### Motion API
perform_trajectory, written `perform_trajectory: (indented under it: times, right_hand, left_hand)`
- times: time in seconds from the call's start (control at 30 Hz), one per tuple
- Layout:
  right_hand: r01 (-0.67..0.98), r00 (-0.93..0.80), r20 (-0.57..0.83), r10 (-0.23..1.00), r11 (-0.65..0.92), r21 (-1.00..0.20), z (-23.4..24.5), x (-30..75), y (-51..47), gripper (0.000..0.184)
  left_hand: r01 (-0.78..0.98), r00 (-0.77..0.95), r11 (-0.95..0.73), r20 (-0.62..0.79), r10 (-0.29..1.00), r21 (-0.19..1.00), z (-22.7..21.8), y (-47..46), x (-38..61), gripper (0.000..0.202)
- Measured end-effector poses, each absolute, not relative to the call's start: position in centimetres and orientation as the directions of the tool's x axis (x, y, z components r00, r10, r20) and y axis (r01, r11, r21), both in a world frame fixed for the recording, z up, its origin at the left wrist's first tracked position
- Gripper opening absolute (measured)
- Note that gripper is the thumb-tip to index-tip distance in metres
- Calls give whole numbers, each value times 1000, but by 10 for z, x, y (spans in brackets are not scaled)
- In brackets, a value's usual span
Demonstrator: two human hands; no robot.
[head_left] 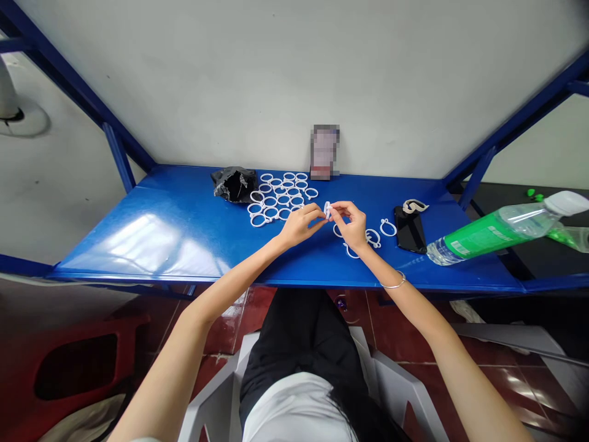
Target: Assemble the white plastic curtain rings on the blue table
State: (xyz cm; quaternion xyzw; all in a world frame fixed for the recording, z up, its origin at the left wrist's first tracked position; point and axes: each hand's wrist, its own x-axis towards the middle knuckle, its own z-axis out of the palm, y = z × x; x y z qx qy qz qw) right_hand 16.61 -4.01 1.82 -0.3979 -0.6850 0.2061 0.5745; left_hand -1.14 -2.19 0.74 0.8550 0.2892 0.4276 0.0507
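Note:
Above the blue table (175, 233), my left hand (301, 224) and my right hand (352, 224) meet at a small white plastic ring piece (327, 210). Both pinch it between fingertips. Several white rings (280, 197) lie in neat rows just behind my left hand. A few loose white rings (380, 232) lie on the table beside and under my right hand. A silver bangle (394, 283) circles my right wrist.
A crumpled black bag (234, 183) sits left of the ring rows. A blurred card (324, 152) leans on the wall. A black phone (409, 232), a beige clip (414, 205) and a green-labelled water bottle (497, 230) lie at the right. Blue frame struts (117, 153) flank the table.

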Motion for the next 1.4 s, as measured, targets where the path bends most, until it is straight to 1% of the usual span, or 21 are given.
perform_trajectory:
  times: [0.13, 0.3, 0.57, 0.73, 0.87, 1.0, 1.13, 1.2, 1.3, 1.4]
  right_hand:
    - [302, -19, 617, 787, 593, -747, 19, 166, -40, 23]
    - [292, -28, 605, 796, 585, -757, 17, 166, -39, 23]
    - [283, -48, 601, 798, 588, -758, 14, 166, -38, 24]
    - [277, -27, 591, 806, 574, -770, 16, 168, -37, 25]
    - [232, -47, 556, 830, 550, -802, 19, 170, -38, 24]
    - [173, -90, 456, 886, 464, -869, 20, 171, -37, 30]
    - [135, -130, 335, 933, 352, -926, 18, 171, -33, 37]
    - [134, -168, 269, 948, 292, -947, 17, 170, -31, 40]
    - [155, -214, 229, 950, 264, -952, 15, 168, -31, 43]
    - [179, -246, 216, 945, 263, -948, 16, 167, -31, 46]
  left_hand:
    - [466, 457, -817, 698, 551, 340, 9, -23, -12, 22]
    - [450, 458, -829, 711, 533, 332, 8, -22, -11, 21]
    - [456, 447, -832, 726, 522, 317, -1, -20, -7, 27]
    - [531, 397, -795, 743, 539, 293, 3, -18, -10, 32]
    - [589, 359, -759, 752, 553, 277, 6, -13, -18, 33]
    - [651, 421, -732, 705, 570, 204, 10, -9, -25, 30]
    - [708, 542, -705, 605, 583, 45, 14, -9, -27, 27]
    - [716, 581, -698, 569, 582, -16, 14, -9, -27, 26]
    - [698, 623, -714, 540, 565, -57, 14, -8, -28, 25]
    - [671, 648, -737, 549, 529, -80, 14, -8, -28, 25]
